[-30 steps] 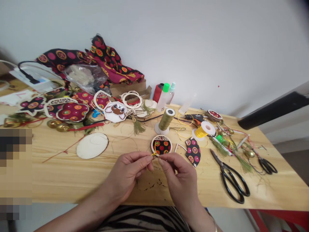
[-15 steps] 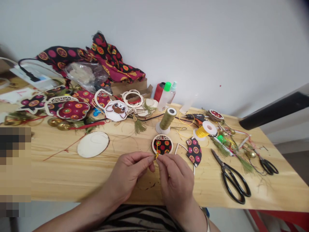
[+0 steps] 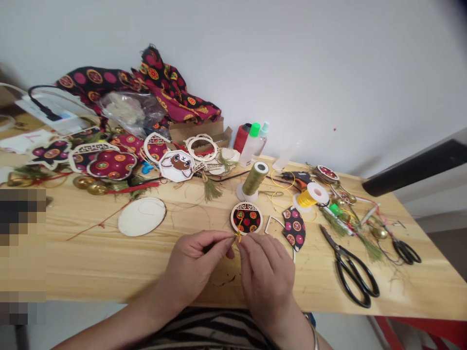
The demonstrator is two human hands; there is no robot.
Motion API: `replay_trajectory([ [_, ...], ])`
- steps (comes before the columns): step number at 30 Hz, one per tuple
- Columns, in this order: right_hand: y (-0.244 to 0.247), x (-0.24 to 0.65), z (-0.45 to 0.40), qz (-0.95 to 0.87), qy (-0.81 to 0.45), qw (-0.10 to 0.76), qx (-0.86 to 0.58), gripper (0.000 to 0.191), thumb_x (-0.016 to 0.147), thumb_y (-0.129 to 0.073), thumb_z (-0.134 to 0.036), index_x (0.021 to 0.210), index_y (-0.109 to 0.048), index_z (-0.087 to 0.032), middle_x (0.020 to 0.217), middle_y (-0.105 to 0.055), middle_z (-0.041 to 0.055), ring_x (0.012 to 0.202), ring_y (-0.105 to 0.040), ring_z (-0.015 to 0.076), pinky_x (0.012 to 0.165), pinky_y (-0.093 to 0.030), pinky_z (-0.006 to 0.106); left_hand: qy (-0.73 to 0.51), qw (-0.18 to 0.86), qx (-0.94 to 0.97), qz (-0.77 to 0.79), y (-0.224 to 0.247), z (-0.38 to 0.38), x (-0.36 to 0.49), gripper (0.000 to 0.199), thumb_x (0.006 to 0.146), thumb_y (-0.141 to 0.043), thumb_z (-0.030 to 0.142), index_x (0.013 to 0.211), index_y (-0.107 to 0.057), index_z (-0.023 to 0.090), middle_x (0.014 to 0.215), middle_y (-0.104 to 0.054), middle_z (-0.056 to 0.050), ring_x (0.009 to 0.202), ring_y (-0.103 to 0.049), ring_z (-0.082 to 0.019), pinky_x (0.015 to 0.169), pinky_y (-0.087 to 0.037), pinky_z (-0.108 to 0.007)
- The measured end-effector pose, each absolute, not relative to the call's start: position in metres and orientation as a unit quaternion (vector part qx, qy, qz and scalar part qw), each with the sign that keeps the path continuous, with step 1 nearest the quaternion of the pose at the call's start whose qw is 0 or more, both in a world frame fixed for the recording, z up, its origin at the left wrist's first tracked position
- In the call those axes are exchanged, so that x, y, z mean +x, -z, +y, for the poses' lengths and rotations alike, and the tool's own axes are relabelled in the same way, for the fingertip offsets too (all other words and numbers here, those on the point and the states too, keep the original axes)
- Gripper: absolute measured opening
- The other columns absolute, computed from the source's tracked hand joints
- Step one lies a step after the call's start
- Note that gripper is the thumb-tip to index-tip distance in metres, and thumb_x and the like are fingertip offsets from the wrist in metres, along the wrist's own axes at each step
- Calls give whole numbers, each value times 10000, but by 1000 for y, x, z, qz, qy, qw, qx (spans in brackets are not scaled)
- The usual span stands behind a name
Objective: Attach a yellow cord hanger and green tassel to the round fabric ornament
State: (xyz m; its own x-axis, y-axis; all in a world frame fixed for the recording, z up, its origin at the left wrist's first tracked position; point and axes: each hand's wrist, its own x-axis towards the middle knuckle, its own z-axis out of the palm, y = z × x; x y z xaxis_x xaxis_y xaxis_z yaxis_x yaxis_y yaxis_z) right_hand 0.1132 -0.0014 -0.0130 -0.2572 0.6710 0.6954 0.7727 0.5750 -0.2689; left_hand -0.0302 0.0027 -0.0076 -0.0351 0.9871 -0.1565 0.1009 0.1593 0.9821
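A yellow cord (image 3: 239, 228) runs over a round pendant (image 3: 251, 219) with a pale wooden rim and dark patterned fabric. At the pendant's lower edge, my left hand (image 3: 199, 265) pinches the cord between thumb and index finger. My right hand (image 3: 268, 270) is closed on the same cord just beside it, fingertips almost touching the left ones. The small knot or loop between the fingers is partly hidden. Behind the pendant stands a spool of olive thread (image 3: 255, 180). To its right is a spool of yellow cord (image 3: 308, 197), and a fan-shaped fabric piece (image 3: 294, 228) lies nearby.
Large black-handled scissors (image 3: 353, 272) lie right of my hands, with smaller scissors (image 3: 406, 251) beyond. A white oval piece (image 3: 141, 217) lies left. Bottles (image 3: 251, 146), a glue gun (image 3: 301, 180), ornaments (image 3: 111, 164) and patterned cloth (image 3: 175, 92) line the back of the wooden table (image 3: 91, 262).
The yellow cord between my fingertips has changed shape slightly, with a small loop now showing. Both hands keep nearly the same place and grip.
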Motion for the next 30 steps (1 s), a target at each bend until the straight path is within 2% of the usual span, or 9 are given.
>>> replay_trajectory([
  [7, 13, 112, -1, -780, 40, 414, -467, 129, 848, -534, -70, 782, -603, -156, 712, -683, 72, 667, -623, 180, 629, -488, 301, -435, 504, 480, 571, 7, 2, -30, 123, 714, -662, 223, 635, -756, 224, 572, -699, 20, 593, -615, -150, 624, -474, -212],
  [14, 18, 113, -3, -753, -52, 440, -487, 134, 849, -526, -78, 815, -633, -152, 747, -675, 69, 698, -624, 176, 639, -509, 298, -422, 541, 471, 554, 9, 2, -32, 173, 748, -653, 238, 595, -729, 208, 587, -684, 16, 641, -598, -156, 678, -449, -226],
  [17, 19, 114, -4, -743, -79, 445, -493, 145, 847, -523, -73, 830, -641, -156, 768, -680, 69, 717, -628, 177, 657, -518, 303, -429, 570, 437, 547, 11, 2, -30, 175, 746, -667, 260, 593, -725, 196, 570, -658, 17, 587, -544, -130, 596, -412, -214],
  [21, 20, 116, -3, -728, -89, 462, -499, 148, 850, -526, -77, 841, -651, -156, 761, -681, 71, 703, -630, 167, 654, -524, 289, -446, 642, 337, 525, 13, 2, -28, 178, 713, -705, 316, 623, -728, 164, 520, -600, 21, 446, -369, -76, 436, -264, -206],
  [26, 19, 119, -2, -712, -88, 475, -510, 126, 835, -557, -61, 836, -654, -143, 748, -678, 70, 705, -626, 159, 658, -519, 270, -452, 679, 288, 502, 13, 4, -27, 171, 676, -738, 300, 605, -714, 146, 511, -592, 18, 423, -312, -53, 420, -208, -198],
  [30, 16, 116, -3, -730, -41, 476, -489, 119, 836, -568, -69, 853, -659, -144, 773, -692, 78, 726, -632, 175, 672, -512, 299, -444, 663, 317, 512, 14, 3, -26, 182, 702, -719, 318, 630, -726, 151, 511, -583, 19, 440, -351, -71, 434, -241, -212],
])
